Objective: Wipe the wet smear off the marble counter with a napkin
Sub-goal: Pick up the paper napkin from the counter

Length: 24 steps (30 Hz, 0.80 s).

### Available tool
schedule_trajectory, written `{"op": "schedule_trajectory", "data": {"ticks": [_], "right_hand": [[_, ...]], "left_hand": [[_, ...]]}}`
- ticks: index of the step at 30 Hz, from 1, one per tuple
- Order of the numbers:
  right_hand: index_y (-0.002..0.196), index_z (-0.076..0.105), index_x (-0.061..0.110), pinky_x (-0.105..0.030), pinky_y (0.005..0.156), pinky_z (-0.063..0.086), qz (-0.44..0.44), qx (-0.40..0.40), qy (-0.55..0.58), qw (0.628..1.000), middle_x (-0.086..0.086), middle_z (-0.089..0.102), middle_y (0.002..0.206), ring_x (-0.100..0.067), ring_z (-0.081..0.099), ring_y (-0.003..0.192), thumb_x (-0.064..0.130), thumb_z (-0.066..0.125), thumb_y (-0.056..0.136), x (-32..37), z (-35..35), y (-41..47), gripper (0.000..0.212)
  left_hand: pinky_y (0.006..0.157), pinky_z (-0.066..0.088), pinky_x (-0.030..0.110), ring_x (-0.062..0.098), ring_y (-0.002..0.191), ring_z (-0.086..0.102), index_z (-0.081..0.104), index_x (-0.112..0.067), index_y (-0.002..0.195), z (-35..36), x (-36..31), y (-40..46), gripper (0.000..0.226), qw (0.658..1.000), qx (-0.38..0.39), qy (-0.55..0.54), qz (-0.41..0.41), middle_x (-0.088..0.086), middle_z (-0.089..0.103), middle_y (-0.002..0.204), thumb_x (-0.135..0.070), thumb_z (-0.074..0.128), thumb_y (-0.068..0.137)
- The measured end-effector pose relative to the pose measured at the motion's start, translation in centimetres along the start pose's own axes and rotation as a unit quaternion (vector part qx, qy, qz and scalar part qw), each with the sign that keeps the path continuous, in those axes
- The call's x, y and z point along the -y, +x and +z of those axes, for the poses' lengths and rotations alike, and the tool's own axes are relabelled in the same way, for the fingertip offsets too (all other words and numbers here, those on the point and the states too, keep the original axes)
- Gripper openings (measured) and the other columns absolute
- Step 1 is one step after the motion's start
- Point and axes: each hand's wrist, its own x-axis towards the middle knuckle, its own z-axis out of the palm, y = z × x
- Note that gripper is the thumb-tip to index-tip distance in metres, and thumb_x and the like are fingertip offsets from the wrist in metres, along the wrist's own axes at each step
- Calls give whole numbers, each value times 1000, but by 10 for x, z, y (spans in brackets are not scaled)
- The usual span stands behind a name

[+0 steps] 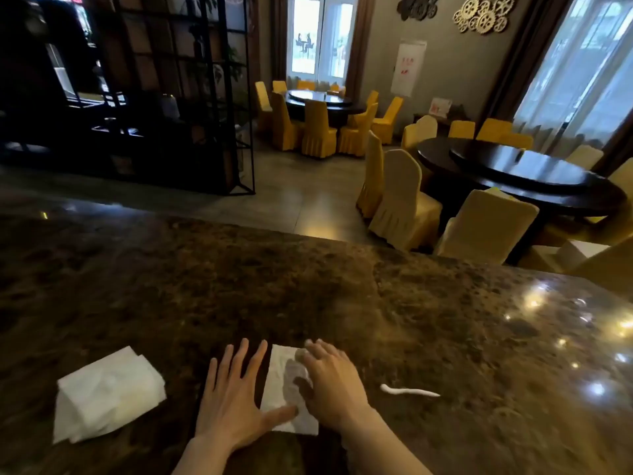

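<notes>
A white napkin (281,375), folded into a strip, lies flat on the brown marble counter (308,286) near its front edge. My left hand (233,399) lies spread on the counter, its thumb pressing the napkin's lower left part. My right hand (334,382) rests palm down on the napkin's right side, fingers apart. A thin white smear (407,391) streaks the counter just to the right of my right hand, apart from the napkin.
A stack of white napkins (106,395) sits on the counter to the left of my left hand. Beyond the counter's far edge are round dark dining tables (513,173) with yellow-covered chairs (397,200) and a black metal shelf (191,97).
</notes>
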Motion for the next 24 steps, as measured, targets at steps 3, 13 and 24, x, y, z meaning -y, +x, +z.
{"op": "schedule_trajectory", "data": {"ticks": [3,13,24], "right_hand": [[142,49,26,-41,115,34,-53,54,24,997,0,45,153,-22,38,142,38,63,96,15,8,-6,50],[106,67,17,-39,87,56,-8,-2,17,1000,-1,68,109,-19,61,105,24,54,101,5,9,-27,16],[93,75,11,-39,77,51,445,-400,402,693,-9,73,91,-26,66,89,15,57,102,-129,-70,-74,21]], "left_hand": [[129,-18,49,18,153,-32,-33,-40,152,6,8,-7,149,999,22,-8,22,-6,-30,169,-117,29,40],[128,-19,49,16,150,-36,-42,-24,145,7,-3,-3,164,998,55,10,38,-7,-38,163,-118,36,35],[129,-19,47,15,150,-36,-40,-22,149,9,-83,20,161,994,45,-6,102,-6,-40,162,-116,37,44]]}}
